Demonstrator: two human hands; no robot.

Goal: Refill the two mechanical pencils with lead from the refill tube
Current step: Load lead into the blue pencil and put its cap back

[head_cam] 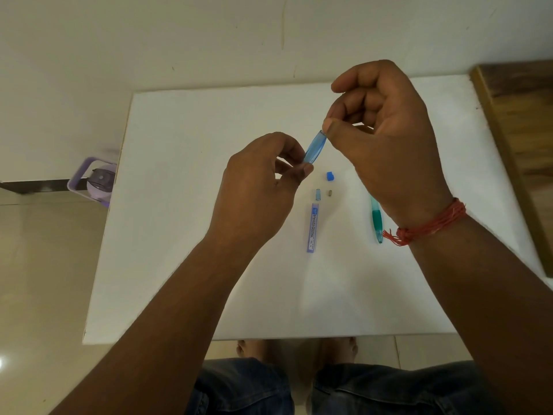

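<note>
My left hand [257,187] grips the lower end of a translucent blue mechanical pencil [314,146], held tilted above the white table [185,235]. My right hand [386,136] has its thumb and fingers pinched together at the pencil's open upper end; whether a lead is between them cannot be seen. On the table lie the blue lead refill tube [313,227], a small blue cap [329,175], a clear blue pencil cap [317,194] and a tiny grey eraser piece [329,192]. A green mechanical pencil [376,218] lies partly under my right wrist.
A wooden board [514,139] stands along the table's right side. A purple container [97,182] sits on the floor by the table's left edge. My knees in jeans [245,387] are below the front edge.
</note>
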